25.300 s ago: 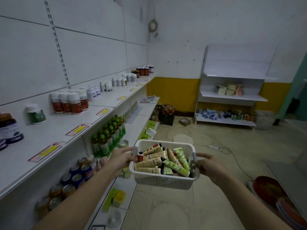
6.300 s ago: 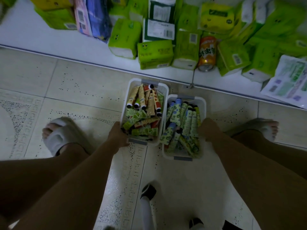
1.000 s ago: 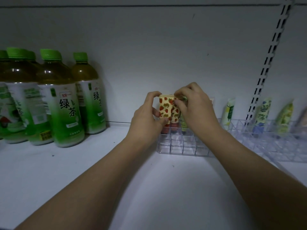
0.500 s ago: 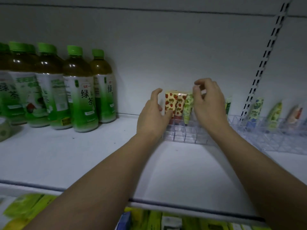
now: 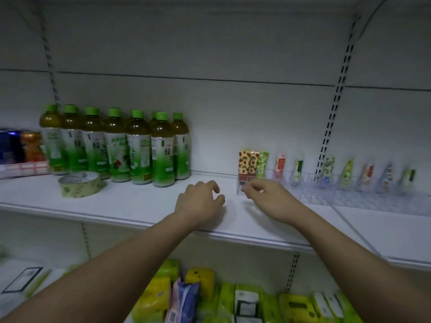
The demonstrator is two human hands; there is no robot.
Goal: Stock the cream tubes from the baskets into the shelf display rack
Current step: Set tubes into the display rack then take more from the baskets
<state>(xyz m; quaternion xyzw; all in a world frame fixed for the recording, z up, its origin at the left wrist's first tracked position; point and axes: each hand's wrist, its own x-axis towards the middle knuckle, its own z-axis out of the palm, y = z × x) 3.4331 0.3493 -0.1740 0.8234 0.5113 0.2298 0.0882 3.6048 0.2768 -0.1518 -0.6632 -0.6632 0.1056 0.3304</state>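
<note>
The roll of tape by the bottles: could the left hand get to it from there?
Probably yes: the left hand is empty, and only bare shelf lies between it and the roll of tape.

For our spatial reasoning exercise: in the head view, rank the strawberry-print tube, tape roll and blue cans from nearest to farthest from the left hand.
1. Strawberry-print tube, in the rack right of the left hand.
2. Tape roll, left, on the shelf.
3. Blue cans, far left.

Both hands, left (image 5: 200,202) and right (image 5: 270,199), empty, fingers loosely curled.
</note>
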